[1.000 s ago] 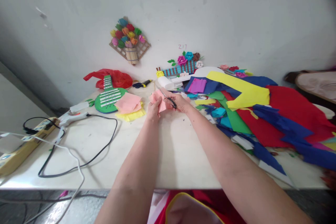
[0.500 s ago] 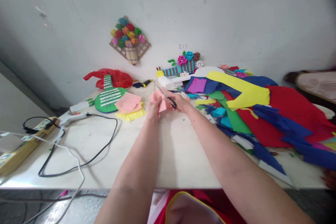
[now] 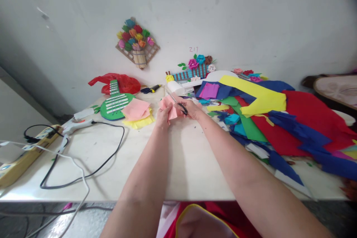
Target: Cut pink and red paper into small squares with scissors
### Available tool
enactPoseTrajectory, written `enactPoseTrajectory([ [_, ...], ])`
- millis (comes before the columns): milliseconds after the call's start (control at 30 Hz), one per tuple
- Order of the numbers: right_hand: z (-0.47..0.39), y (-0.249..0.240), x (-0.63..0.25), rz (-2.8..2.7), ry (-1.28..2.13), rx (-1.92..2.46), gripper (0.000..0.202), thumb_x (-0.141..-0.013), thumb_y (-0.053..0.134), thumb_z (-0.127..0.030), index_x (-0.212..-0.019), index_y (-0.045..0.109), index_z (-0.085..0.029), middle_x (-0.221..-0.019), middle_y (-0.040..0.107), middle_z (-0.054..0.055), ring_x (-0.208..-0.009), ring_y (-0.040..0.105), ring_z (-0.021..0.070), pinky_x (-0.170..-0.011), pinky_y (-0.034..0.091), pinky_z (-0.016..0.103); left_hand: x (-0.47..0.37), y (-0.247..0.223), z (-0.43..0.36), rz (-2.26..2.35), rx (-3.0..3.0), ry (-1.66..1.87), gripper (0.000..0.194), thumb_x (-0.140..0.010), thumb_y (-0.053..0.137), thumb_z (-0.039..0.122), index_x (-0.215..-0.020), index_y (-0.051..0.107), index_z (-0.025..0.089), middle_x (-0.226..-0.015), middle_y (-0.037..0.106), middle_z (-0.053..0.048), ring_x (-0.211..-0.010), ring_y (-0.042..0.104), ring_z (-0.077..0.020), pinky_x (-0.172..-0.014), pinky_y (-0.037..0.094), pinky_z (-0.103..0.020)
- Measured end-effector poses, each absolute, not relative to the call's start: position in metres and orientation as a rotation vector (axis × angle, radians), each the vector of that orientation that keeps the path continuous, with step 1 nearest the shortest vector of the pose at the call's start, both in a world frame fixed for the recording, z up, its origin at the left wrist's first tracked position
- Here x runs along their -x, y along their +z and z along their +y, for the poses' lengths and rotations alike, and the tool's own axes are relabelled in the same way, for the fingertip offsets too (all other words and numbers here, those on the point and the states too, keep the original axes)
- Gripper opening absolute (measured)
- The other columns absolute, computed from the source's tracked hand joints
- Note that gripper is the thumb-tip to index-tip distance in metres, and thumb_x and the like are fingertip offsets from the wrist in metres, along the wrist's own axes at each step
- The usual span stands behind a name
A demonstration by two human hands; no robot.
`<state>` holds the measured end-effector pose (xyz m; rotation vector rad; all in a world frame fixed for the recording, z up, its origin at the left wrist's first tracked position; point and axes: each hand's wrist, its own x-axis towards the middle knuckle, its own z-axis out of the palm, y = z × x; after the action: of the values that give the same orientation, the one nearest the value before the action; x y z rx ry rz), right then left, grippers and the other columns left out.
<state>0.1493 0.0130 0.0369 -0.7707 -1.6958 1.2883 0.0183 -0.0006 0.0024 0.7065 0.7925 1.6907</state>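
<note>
In the middle of the table, my left hand (image 3: pixel 164 114) pinches a piece of pink crepe paper (image 3: pixel 173 112). My right hand (image 3: pixel 192 109) is closed around the black handles of a pair of scissors (image 3: pixel 182 108). Their blades point up and to the left, lying against the pink paper. Whether the blades are parted I cannot tell. Left of my hands, a stack of pink squares (image 3: pixel 136 109) rests on yellow squares (image 3: pixel 141 121), overlapping a green guitar-shaped piece (image 3: pixel 117 105) with white strips.
A glue gun (image 3: pixel 78 126) with its looping black cord lies left, near a yellow power strip (image 3: pixel 28 156). Red, blue, yellow (image 3: pixel 256 93) and green sheets with scraps cover the right side. Pliers (image 3: pixel 152 89) and a red plastic bag (image 3: pixel 125 83) are at the back.
</note>
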Motion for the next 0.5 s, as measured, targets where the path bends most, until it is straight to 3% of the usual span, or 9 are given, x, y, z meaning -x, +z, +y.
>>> enactPoseTrajectory([
  [367, 0.0074, 0.0424, -0.1487, -1.677, 1.268, 0.786, 0.034, -0.065, 0.073, -0.043, -0.058, 0.05, -0.019, -0.04, 0.041, -0.008, -0.031, 0.034, 0.0054, -0.028, 0.028, 0.02, -0.0192, 0.0039, -0.0027, 0.805, -0.706, 1.709, 0.012, -0.069, 0.074, 0.018, -0.077, 0.066, 0.018, -0.078, 0.072, -0.008, -0.092, 0.069, -0.0262, -0.077, 0.058, -0.032],
  [500, 0.0086, 0.042, -0.1478, -1.636, 1.289, 0.808, 0.027, -0.066, 0.074, -0.038, -0.073, 0.061, -0.016, -0.041, 0.04, -0.01, -0.032, 0.031, 0.0052, -0.029, 0.025, 0.02, -0.0193, 0.0052, -0.0043, 0.781, -0.705, 1.709, 0.017, -0.067, 0.076, 0.019, -0.08, 0.065, 0.018, -0.082, 0.072, -0.009, -0.095, 0.068, -0.0268, -0.079, 0.057, -0.033],
])
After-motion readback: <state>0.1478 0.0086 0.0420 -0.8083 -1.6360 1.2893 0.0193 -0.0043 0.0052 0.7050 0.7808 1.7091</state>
